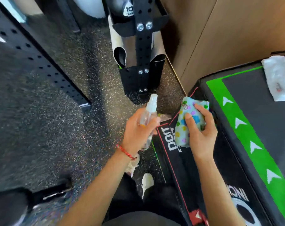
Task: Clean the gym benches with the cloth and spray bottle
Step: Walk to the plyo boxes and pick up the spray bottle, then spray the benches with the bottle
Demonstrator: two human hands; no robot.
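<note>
Speckled black rubber floor (45, 131) is filling the view, with a black padded bench (259, 128), green arrow stripe on top and "DOIT" readable on its side, sitting at 3 o'clock. Left hand (137, 132) is wrapping closed around a clear spray bottle (149, 111) at centre, nozzle pointing to 12. Right hand (202, 134) is gripping a folded pale-blue cloth (185, 118) with coloured prints, fingers curled, over the bench's near edge.

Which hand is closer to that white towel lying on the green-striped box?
Right. The right hand with the cloth is beside the box; the left hand is farther from the white towel.
</note>
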